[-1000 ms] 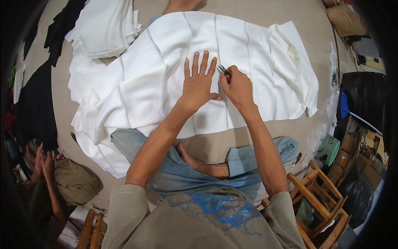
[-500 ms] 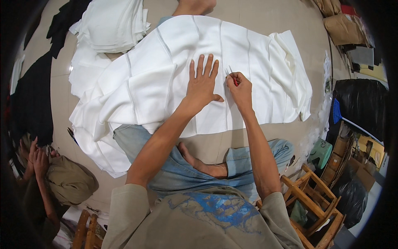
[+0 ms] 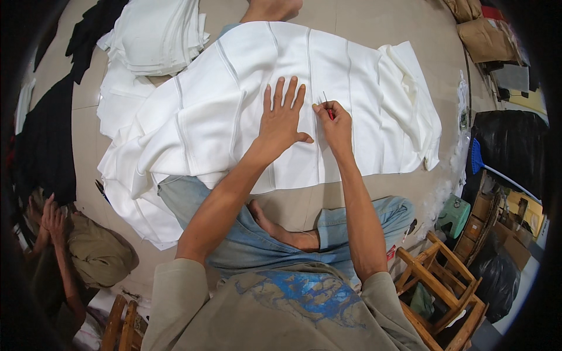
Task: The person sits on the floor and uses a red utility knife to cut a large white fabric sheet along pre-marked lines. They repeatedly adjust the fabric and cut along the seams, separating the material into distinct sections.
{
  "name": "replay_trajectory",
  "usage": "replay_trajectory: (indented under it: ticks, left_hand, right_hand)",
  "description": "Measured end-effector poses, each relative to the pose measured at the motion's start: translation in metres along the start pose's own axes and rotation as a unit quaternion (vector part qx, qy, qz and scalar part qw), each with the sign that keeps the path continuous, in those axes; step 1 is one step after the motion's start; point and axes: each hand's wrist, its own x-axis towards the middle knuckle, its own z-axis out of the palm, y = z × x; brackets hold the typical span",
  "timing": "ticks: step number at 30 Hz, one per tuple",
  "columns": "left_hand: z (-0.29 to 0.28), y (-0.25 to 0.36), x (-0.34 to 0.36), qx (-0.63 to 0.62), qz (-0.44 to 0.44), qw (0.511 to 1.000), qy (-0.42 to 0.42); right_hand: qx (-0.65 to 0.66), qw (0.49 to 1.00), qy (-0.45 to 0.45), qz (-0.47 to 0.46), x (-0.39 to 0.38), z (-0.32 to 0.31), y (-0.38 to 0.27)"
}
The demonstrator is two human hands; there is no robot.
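The white cloth (image 3: 366,123) lies spread beneath both hands, over the tiled floor (image 3: 287,202), with a long seam (image 3: 309,64) running between them. The step in hand looks like close work along that seam; the next move seems to call for a steady cloth and a careful tip (a slip could snag the fabric). The left hand (image 3: 282,120) rests flat on the cloth, fingers spread, holding nothing. Just beside it, the right hand (image 3: 335,126) is closed around a small red-handled tool (image 3: 331,114), its thin point forward. Beyond the left hand, up and left, sits a white fabric stack (image 3: 153,41).
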Motion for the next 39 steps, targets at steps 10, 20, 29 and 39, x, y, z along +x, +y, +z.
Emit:
replay_trajectory:
  ticks: [10,20,29,39]
  left_hand:
    - [0.002,0.001,0.002,-0.001,0.009,1.000,-0.008]
    - [0.000,0.000,0.005,-0.005,0.020,0.999,-0.030]
    - [-0.012,0.010,0.016,-0.145,0.103,0.983,0.053]
    - [-0.011,0.021,0.023,-0.371,-0.069,0.919,0.116]
  right_hand:
    - [0.184,0.972,-0.084,0.117,0.001,-0.020,-0.002]
    - [0.298,0.925,-0.196,0.130,0.000,-0.035,-0.002]
    - [0.359,0.906,-0.162,0.157,-0.006,-0.031,0.003]
    - [0.203,0.977,0.057,0.042,-0.008,-0.016,0.015]
